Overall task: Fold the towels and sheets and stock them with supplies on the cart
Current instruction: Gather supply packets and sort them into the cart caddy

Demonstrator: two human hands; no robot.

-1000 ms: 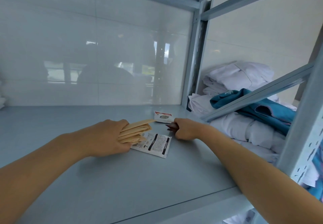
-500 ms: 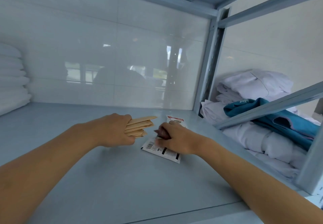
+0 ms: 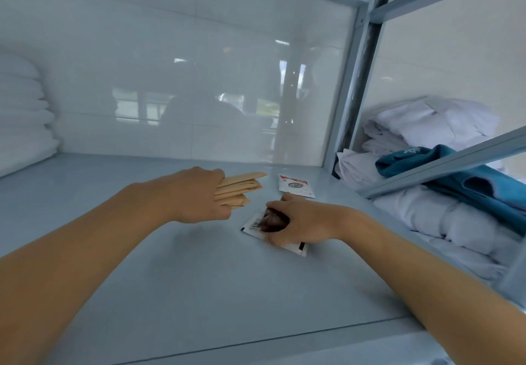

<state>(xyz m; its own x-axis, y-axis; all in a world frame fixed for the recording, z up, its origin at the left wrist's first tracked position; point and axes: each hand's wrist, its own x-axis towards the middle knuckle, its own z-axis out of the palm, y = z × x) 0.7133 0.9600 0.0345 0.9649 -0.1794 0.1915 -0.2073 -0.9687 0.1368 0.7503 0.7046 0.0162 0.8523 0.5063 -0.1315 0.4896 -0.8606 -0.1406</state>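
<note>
No readable writing anywhere; only a barcode on the white packet (image 3: pixel 252 225) at frame centre, flat on the shelf (image 3: pixel 199 279). Right hand (image 3: pixel 299 222) over that packet, fingers curled on something dark brown, unclear what. Second packet (image 3: pixel 296 187) with a red strip and round emblem just beyond, print too blurred. Left hand (image 3: pixel 196 194) centre-left, gripping tan paper sleeves (image 3: pixel 242 188). Folded white linen (image 3: pixel 22 120) stacked at far left; white and teal laundry (image 3: pixel 455 182) heaped at right.
</note>
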